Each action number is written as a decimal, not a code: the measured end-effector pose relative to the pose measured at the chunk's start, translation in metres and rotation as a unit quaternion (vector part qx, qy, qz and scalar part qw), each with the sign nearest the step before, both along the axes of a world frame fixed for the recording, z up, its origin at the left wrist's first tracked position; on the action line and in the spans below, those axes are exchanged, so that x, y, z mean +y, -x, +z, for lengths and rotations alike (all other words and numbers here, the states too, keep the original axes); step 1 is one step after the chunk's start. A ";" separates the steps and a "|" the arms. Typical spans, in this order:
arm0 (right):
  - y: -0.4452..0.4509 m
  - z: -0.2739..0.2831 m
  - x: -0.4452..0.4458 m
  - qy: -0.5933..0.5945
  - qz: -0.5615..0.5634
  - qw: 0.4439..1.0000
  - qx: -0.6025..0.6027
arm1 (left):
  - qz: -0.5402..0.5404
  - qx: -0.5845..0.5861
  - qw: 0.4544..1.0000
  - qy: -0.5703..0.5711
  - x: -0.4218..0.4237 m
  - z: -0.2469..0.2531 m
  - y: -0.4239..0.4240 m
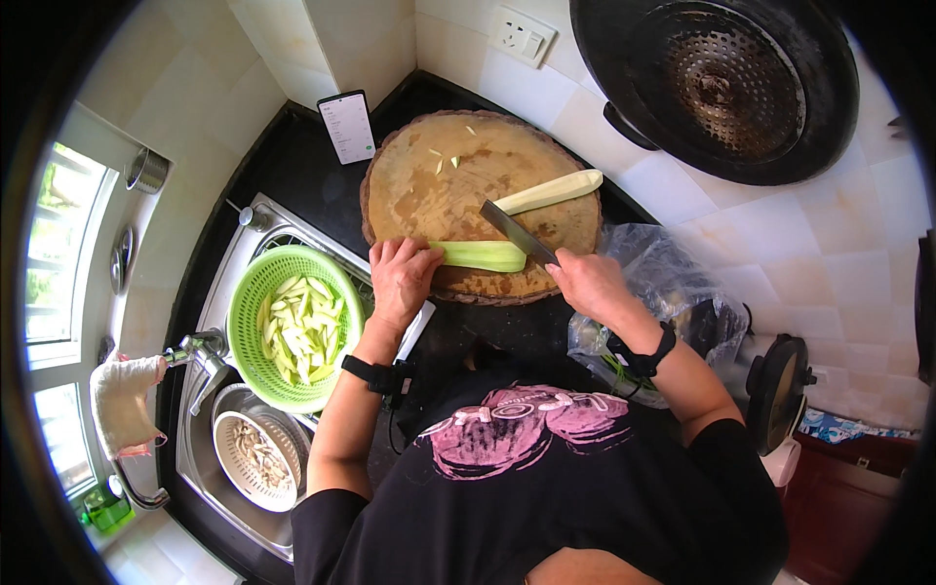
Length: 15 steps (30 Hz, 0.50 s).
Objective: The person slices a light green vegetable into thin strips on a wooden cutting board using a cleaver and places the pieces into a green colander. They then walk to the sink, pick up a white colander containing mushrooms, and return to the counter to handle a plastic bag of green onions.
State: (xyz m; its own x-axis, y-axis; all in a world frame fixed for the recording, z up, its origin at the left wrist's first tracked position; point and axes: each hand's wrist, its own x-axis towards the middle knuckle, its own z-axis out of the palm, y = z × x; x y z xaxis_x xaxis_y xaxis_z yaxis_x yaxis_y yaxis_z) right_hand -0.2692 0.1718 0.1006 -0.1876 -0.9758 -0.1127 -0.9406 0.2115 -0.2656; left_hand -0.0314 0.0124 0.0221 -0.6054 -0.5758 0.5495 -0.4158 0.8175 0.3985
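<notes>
On a round wooden chopping board (431,190) lies a peeled pale green vegetable piece (486,256), its left end held down under the fingers of my left hand (402,278). My right hand (589,285) grips the handle of a kitchen knife (515,232); the dark blade slants across the board over the right part of the green piece. Behind the blade, a longer, paler peeled piece (552,191) rests with its far end at the board's right edge. A few small slivers (455,161) lie near the back of the board.
At the left, a green colander (241,329) of cut pieces stands over the steel sink, with a white basket (223,453) of pale slices below it near the faucet (208,358). A phone (346,128) leans behind the board. Plastic bags (643,256) lie right; a black pan (629,88) hangs above.
</notes>
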 end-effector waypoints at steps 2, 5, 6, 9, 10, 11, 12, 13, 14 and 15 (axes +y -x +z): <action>-0.001 -0.007 -0.002 -0.008 0.000 1.000 -0.002 | -0.003 0.000 1.000 -0.004 0.000 0.001 0.001; -0.002 -0.016 -0.003 -0.014 0.002 1.000 -0.002 | -0.003 -0.003 1.000 -0.001 0.000 0.002 0.000; -0.001 -0.016 -0.003 -0.007 0.004 1.000 -0.007 | -0.002 -0.003 1.000 0.001 -0.001 0.001 -0.001; -0.002 -0.008 0.000 0.007 -0.015 1.000 -0.013 | -0.004 0.002 1.000 -0.003 -0.001 0.000 -0.001; -0.003 -0.004 0.001 0.010 -0.023 1.000 -0.013 | -0.003 0.003 1.000 -0.007 0.000 -0.001 -0.002; -0.003 0.001 0.000 0.005 -0.020 1.000 -0.019 | -0.001 0.004 1.000 -0.004 -0.001 -0.002 -0.002; -0.004 0.006 0.001 0.000 -0.020 1.000 -0.023 | -0.002 0.006 1.000 -0.001 -0.001 -0.001 -0.001; -0.004 0.008 0.001 -0.004 -0.019 0.999 -0.028 | -0.002 0.007 1.000 0.003 -0.002 -0.001 -0.001; -0.006 0.006 0.000 -0.013 -0.020 0.999 -0.023 | -0.001 0.007 1.000 0.002 -0.001 -0.002 -0.002; -0.007 0.003 0.000 -0.022 -0.021 0.999 -0.017 | -0.001 0.007 1.000 0.001 -0.001 -0.002 -0.001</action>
State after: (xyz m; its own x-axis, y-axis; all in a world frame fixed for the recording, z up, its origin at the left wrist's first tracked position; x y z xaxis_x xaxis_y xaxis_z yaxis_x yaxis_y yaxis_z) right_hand -0.2617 0.1715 0.1038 -0.2234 -0.9612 -0.1618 -0.9210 0.2625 -0.2879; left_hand -0.0300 0.0114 0.0200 -0.5988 -0.5728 0.5598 -0.4078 0.8196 0.4024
